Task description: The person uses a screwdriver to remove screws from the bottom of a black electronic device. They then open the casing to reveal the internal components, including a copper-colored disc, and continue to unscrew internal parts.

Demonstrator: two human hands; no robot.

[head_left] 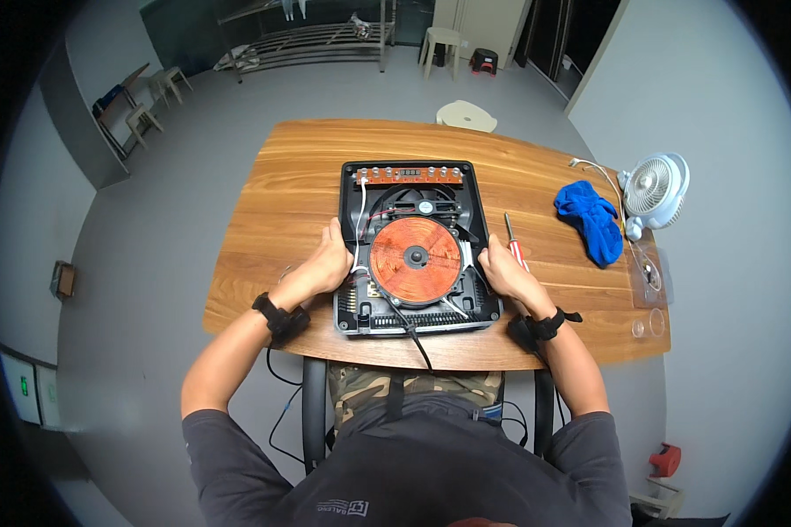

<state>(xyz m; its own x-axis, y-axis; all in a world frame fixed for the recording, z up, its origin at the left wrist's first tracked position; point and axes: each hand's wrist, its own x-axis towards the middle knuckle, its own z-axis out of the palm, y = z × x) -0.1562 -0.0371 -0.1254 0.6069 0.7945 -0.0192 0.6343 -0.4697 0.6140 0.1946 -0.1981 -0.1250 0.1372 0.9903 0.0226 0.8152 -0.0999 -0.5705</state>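
An induction cooker with its top off lies on the wooden table in front of me. Inside it show a round copper coil, an orange circuit board along the far edge and a black cooling fan partly under the coil. My left hand grips the casing's left side. On the right side, my right hand is closed around the edge. Fingertips of both hands are partly hidden by the casing. A screwdriver with a red and white handle lies right beside my right hand. A black power cord hangs over the near edge.
On the table's right are a crumpled blue cloth, a small white desk fan with its cable, a clear plastic tray and small round clear containers. A cream stool stands beyond the far edge.
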